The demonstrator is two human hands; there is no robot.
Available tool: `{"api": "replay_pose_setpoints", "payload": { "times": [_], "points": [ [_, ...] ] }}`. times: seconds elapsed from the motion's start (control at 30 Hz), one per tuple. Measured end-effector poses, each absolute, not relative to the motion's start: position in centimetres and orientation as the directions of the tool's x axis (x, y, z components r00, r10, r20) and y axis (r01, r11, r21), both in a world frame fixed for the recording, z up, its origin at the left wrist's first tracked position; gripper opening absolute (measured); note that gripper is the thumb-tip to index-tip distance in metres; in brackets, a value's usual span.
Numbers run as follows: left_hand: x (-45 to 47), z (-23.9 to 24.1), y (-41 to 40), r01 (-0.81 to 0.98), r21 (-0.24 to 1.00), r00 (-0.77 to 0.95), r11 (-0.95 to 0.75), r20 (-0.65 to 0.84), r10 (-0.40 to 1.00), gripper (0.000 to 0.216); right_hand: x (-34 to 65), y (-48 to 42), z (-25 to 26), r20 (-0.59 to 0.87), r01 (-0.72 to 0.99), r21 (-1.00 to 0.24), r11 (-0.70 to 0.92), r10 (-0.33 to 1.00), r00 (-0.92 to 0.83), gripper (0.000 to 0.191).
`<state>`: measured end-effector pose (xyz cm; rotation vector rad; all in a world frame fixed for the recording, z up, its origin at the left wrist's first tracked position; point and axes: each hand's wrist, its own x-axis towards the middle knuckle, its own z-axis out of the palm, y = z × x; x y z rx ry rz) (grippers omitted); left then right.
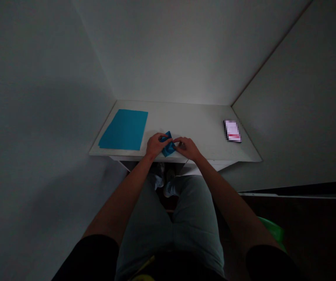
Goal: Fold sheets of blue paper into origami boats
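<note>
Between my hands, near the front edge of the white table (191, 121), is a small piece of folded blue paper (168, 150). My left hand (155, 145) is closed on its left side, with thumb and fingers pinching it. From the right, my right hand (187, 147) reaches the paper with thumb and forefinger bent close together at its edge. The fingers cover part of the folds, so the exact shape is hard to make out. To the left lies a flat stack of blue paper sheets (125, 130).
A phone (233, 130) with a lit, blurred screen lies at the table's right side. Walls (170, 50) close in the table at the back, left and right. Below the table are my legs (168, 218) and feet. Something green (273, 229) is on the floor at right.
</note>
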<state>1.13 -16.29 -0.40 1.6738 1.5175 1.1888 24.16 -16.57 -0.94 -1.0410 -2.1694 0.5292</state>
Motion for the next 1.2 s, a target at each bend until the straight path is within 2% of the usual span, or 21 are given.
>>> {"api": "replay_pose_setpoints", "payload": {
  "times": [0.27,0.6,0.87,1.2],
  "points": [
    [1.3,-0.3,-16.4,0.492,0.853,-0.052,-0.173,0.227,0.972,0.011,24.2,-16.7,-0.8,0.422,0.485,-0.584,0.651,0.754,-0.504,0.024],
    [1.5,0.2,-16.5,0.54,0.83,-0.075,-0.141,0.214,0.974,0.006,23.8,-17.1,-0.3,0.371,0.599,-0.422,0.681,0.732,-0.571,0.02],
    [1.1,0.2,-16.1,0.381,0.888,-0.07,-0.257,0.304,0.95,0.009,23.6,-16.8,-1.0,0.361,0.686,-0.463,0.562,0.826,-0.433,0.039],
    [0.7,0.5,-16.0,0.261,0.943,-0.115,-0.209,0.245,0.963,0.011,23.7,-16.9,-1.4,0.366,0.714,-0.494,0.497,0.863,-0.347,0.064]
  ]
}}
